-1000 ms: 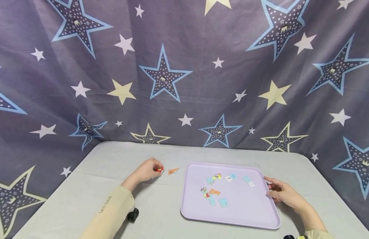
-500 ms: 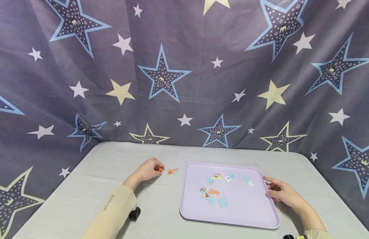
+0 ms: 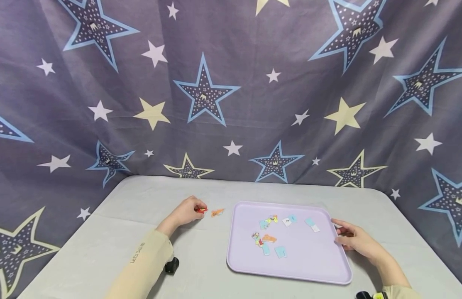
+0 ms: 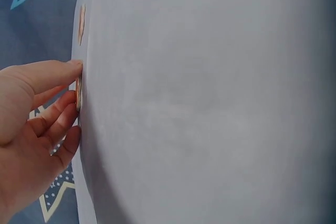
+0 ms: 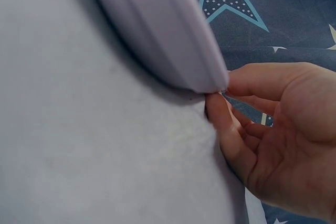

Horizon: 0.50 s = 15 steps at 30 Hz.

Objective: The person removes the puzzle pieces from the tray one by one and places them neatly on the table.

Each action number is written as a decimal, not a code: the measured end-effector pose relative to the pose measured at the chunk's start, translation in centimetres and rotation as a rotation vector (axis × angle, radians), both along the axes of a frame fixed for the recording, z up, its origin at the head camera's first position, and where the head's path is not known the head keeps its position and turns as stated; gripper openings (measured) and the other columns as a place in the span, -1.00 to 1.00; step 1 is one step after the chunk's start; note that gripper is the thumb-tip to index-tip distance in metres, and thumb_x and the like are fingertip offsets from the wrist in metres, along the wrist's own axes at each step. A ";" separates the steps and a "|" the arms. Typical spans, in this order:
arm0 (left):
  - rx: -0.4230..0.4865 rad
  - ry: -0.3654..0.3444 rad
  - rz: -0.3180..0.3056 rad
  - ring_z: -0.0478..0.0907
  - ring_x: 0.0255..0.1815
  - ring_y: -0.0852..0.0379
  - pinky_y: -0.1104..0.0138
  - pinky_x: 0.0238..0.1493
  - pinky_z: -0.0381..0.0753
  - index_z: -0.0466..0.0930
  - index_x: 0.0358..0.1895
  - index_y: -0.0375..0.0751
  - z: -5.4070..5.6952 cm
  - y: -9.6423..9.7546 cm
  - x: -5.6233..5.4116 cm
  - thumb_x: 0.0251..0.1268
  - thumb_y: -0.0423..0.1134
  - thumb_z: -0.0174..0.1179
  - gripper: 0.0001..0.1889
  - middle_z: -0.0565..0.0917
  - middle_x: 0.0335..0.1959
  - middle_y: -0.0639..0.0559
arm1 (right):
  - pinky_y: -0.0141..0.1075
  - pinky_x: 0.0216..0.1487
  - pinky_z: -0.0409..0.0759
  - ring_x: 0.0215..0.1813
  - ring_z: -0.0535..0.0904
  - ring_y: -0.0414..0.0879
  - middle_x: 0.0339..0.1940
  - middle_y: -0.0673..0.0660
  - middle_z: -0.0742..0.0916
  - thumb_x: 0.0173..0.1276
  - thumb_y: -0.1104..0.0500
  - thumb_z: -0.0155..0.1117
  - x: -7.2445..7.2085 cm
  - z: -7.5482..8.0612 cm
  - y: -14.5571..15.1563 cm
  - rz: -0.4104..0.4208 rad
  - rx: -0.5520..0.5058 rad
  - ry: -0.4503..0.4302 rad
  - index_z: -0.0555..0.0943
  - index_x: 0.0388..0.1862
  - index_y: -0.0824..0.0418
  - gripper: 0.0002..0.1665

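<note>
My left hand (image 3: 187, 211) is at the left part of the table, its thumb and fingers pinching a small red puzzle piece (image 3: 202, 210). The fingers cover much of that piece. Just to its right lies an orange puzzle piece (image 3: 217, 212), apart from it. In the left wrist view the pinched piece (image 4: 79, 93) shows only edge-on. My right hand (image 3: 359, 240) holds the right rim of a lilac tray (image 3: 305, 263) between thumb and fingers. Close up, the thumb and index finger of the right hand (image 5: 283, 124) meet at the tray's rim (image 5: 173, 35).
Inside the tray lie several loose picture pieces: a blue one (image 3: 280, 251), an orange one (image 3: 269, 238), and a blue-and-white pair (image 3: 312, 224). A grey cloth covers the table (image 3: 201, 265). Behind it hangs a star-patterned curtain (image 3: 231, 124).
My left hand has shifted slightly right with the red piece, bringing it a little nearer the orange piece on the table. The right hand stays at the tray's rim.
</note>
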<state>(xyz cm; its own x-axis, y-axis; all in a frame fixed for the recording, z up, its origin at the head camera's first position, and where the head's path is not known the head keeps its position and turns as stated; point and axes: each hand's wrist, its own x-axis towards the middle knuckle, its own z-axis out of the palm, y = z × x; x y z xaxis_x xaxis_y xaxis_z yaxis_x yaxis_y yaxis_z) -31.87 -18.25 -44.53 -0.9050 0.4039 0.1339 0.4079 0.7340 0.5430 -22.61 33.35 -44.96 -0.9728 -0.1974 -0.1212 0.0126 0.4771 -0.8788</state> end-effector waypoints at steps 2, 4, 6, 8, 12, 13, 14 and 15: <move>-0.003 -0.002 0.004 0.42 -0.31 0.09 0.30 -0.22 0.41 0.65 -0.24 -0.29 0.1 0.1 0.0 -0.05 -0.39 0.29 -0.77 0.52 -0.38 -0.03 | -0.37 -0.36 0.53 -0.31 0.41 -0.28 -0.15 0.21 0.48 0.16 0.29 0.20 0.0 0.0 0.0 0.000 -0.001 0.001 0.11 0.32 0.47 -0.20; -0.013 0.008 0.000 0.42 -0.31 0.09 0.29 -0.21 0.42 0.64 -0.24 -0.30 0.1 0.2 0.0 -0.05 -0.40 0.29 -0.78 0.52 -0.38 -0.04 | -0.37 -0.36 0.53 -0.31 0.41 -0.28 -0.15 0.20 0.48 0.16 0.28 0.20 -0.1 0.0 0.0 0.003 -0.001 -0.001 0.11 0.33 0.47 -0.20; -0.022 0.017 -0.005 0.42 -0.31 0.10 0.28 -0.21 0.42 0.63 -0.24 -0.31 0.2 0.3 0.2 -0.05 -0.40 0.28 -0.78 0.52 -0.37 -0.05 | -0.37 -0.36 0.53 -0.32 0.41 -0.27 -0.16 0.20 0.48 0.16 0.28 0.20 -0.1 0.0 0.0 0.003 -0.005 -0.004 0.11 0.33 0.47 -0.20; -0.033 0.029 -0.011 0.42 -0.30 0.10 0.28 -0.20 0.42 0.62 -0.24 -0.32 0.4 0.4 0.3 -0.04 -0.40 0.27 -0.78 0.52 -0.37 -0.05 | -0.38 -0.37 0.53 -0.32 0.41 -0.27 -0.16 0.20 0.48 0.16 0.28 0.20 -0.1 0.0 0.0 0.003 -0.010 -0.005 0.10 0.33 0.48 -0.20; -0.064 0.069 -0.011 0.41 -0.30 0.09 0.24 -0.17 0.41 0.62 -0.24 -0.30 0.8 0.5 0.7 -0.04 -0.38 0.26 -0.78 0.52 -0.35 -0.06 | -0.38 -0.37 0.53 -0.33 0.41 -0.27 -0.16 0.19 0.48 0.16 0.28 0.20 -0.1 0.0 0.0 0.005 -0.016 -0.004 0.10 0.33 0.47 -0.20; -0.068 0.077 -0.009 0.42 -0.29 0.08 0.23 -0.15 0.41 0.62 -0.24 -0.30 1.0 0.6 0.8 -0.04 -0.38 0.26 -0.78 0.52 -0.35 -0.06 | -0.37 -0.36 0.53 -0.32 0.41 -0.28 -0.16 0.19 0.48 0.16 0.28 0.20 -0.1 0.0 0.0 0.005 -0.016 -0.004 0.10 0.33 0.47 -0.20; -0.072 0.083 -0.009 0.42 -0.27 0.07 0.21 -0.13 0.41 0.62 -0.23 -0.29 1.1 0.7 0.9 -0.03 -0.39 0.25 -0.78 0.53 -0.34 -0.06 | -0.37 -0.36 0.53 -0.32 0.41 -0.28 -0.16 0.19 0.48 0.16 0.28 0.20 -0.1 0.0 0.1 0.005 -0.016 -0.003 0.10 0.33 0.47 -0.20; -0.077 0.090 -0.010 0.44 -0.26 0.06 0.20 -0.11 0.41 0.62 -0.22 -0.28 1.3 0.9 0.9 -0.03 -0.40 0.24 -0.78 0.53 -0.32 -0.06 | -0.37 -0.35 0.54 -0.32 0.42 -0.28 -0.15 0.20 0.48 0.16 0.28 0.20 -0.1 0.0 0.1 0.004 -0.015 -0.002 0.10 0.33 0.47 -0.20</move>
